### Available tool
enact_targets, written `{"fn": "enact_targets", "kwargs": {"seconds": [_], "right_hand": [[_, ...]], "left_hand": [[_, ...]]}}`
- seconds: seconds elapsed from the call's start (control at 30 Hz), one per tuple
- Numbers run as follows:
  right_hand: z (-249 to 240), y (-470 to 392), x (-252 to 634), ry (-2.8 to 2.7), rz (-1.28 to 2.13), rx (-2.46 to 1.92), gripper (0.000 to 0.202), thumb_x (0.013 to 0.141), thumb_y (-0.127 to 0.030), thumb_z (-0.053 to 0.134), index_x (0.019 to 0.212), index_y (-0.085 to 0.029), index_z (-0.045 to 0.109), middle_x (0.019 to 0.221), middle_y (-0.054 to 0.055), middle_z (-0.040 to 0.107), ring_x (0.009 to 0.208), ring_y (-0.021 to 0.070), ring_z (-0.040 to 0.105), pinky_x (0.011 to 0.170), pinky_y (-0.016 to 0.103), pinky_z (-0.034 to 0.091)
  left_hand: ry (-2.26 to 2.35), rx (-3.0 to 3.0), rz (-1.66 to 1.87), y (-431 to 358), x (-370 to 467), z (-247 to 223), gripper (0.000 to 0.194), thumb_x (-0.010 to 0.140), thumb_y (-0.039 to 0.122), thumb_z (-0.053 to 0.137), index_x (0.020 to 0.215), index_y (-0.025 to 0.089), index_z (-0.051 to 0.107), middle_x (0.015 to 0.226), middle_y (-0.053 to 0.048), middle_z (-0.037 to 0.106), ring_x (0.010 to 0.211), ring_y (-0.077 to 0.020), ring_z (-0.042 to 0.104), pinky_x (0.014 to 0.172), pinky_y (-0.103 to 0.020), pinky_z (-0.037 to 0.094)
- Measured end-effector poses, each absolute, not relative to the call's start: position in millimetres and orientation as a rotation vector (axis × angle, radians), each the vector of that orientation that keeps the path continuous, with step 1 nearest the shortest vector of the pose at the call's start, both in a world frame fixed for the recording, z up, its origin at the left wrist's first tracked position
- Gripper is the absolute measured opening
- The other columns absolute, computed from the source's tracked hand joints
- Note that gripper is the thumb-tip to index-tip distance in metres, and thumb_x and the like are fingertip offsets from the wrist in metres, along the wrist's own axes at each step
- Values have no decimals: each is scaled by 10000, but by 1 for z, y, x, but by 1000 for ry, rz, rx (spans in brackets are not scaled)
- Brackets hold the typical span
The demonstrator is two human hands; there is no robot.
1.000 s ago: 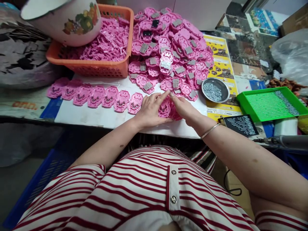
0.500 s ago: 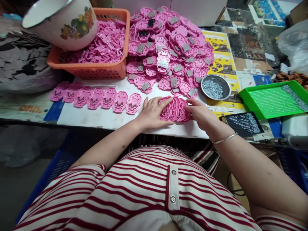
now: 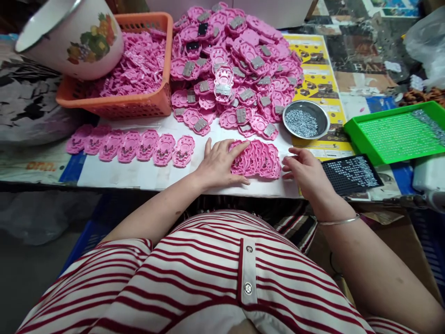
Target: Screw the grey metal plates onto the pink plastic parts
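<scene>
Several pink plastic plates [image 3: 259, 159] overlap in a short row on the white board near the table's front edge. My left hand [image 3: 220, 163] rests at their left end, thumb and fingers spread around the first plate and touching it. Just right of the row is my right hand [image 3: 306, 174], its fingers apart and nothing in them; a small gap separates it from the last plate. Farther left lies another row of pink plates [image 3: 130, 145] with small metal parts on them.
Beyond my hands rises a heap of pink parts [image 3: 243, 60]. An orange basket [image 3: 139, 105] and enamel pot [image 3: 74, 46] stand back left. On the right are a screw bowl [image 3: 306, 119], green tray [image 3: 361, 144] and black tray [image 3: 351, 174].
My right hand has let go of the overlapping plates and moved right. The plates are fanned out a little farther to the right. My left hand has stayed in place.
</scene>
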State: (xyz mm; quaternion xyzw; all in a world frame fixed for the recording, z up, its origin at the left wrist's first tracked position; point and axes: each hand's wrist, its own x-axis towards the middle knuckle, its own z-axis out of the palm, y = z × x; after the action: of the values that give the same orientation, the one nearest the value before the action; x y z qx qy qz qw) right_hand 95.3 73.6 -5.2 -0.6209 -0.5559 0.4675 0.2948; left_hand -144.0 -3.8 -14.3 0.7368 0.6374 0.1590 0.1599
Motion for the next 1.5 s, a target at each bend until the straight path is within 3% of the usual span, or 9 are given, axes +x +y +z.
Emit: {"fn": "enact_targets", "kwargs": {"seconds": [0.13, 0.23, 0.3, 0.4, 0.5, 0.7, 0.93, 1.23, 1.5], "right_hand": [[-6, 63, 94, -1645, 1031, -1578, 403, 805, -411, 638, 1164, -228, 631, 991, 81, 657, 805, 194, 604, 772, 438, 571], [0, 47, 88, -1829, 803, -1464, 374, 822, -377, 647, 1168, -238, 666, 1199, 111, 650, 1128, 266, 580, 1101, 531, 435], [4, 35, 83, -2105, 538, -1310, 409, 856, -392, 626, 1229, -229, 651, 1300, 126, 633, 1253, 293, 540, 1155, 536, 382], [6, 19, 73, -2490, 38, -1040, 537, 898, -465, 576, 1346, -169, 567, 1353, 162, 623, 1280, 313, 545, 1096, 502, 444], [2, 13, 64, -2579, -184, -980, 592, 909, -511, 550, 1353, -119, 548, 1350, 174, 631, 1306, 319, 533, 1080, 464, 452], [-8, 14, 50, -2665, -178, -968, 574, 958, -476, 470, 1410, -122, 492, 1416, 124, 612, 1354, 305, 506, 1130, 462, 398], [-9, 22, 61, -2647, -158, -1023, 601, 930, -515, 510, 1397, -137, 511, 1444, 164, 574, 1362, 334, 504, 1095, 478, 441], [-14, 26, 89, -2598, -272, -1096, 531, 927, -461, 547, 1371, -170, 527, 1374, 126, 634, 1283, 317, 581, 1044, 469, 484], [-9, 30, 106, -2507, -353, -1114, 605, 878, -473, 618, 1366, -127, 525, 1343, 174, 637, 1220, 332, 613, 1006, 466, 501]], "left_hand": [[1872, 2110, 405, -8, -155, -14, 1165, 610, 785, 775, 1563, 275, 339, 1482, -203, 419, 1432, -385, 357, 1193, -719, 50], [1929, 2111, 345, -12, -163, -11, 1139, 618, 736, 809, 1557, 277, 355, 1484, -209, 415, 1428, -392, 358, 1191, -723, 70], [1942, 2101, 291, -14, -168, -8, 1143, 614, 725, 820, 1557, 277, 355, 1495, -215, 402, 1439, -398, 341, 1187, -733, 56], [1927, 2094, 220, -17, -174, -3, 1128, 622, 753, 794, 1552, 282, 364, 1524, -202, 387, 1463, -404, 301, 1184, -740, 13], [1919, 2106, 216, -19, -176, -1, 1083, 666, 776, 742, 1551, 270, 375, 1564, -196, 372, 1473, -411, 285, 1181, -741, -2], [1667, 2221, 290, -4, -167, 0, 1089, 706, 820, 661, 1580, 272, 313, 1684, -143, 199, 1544, -410, 129, 1192, -708, -68], [1625, 2224, 243, 4, -166, -1, 1045, 759, 764, 669, 1587, 250, 293, 1628, -148, 338, 1520, -377, 211, 1205, -686, -77], [1802, 2175, 135, -9, -182, 4, 1075, 697, 718, 764, 1570, 257, 338, 1615, -164, 343, 1508, -393, 229, 1209, -694, -58], [1793, 2152, 135, -13, -191, 4, 1036, 763, 791, 638, 1585, 258, 302, 1665, -166, 247, 1541, -404, 165, 1193, -715, -42]]}}
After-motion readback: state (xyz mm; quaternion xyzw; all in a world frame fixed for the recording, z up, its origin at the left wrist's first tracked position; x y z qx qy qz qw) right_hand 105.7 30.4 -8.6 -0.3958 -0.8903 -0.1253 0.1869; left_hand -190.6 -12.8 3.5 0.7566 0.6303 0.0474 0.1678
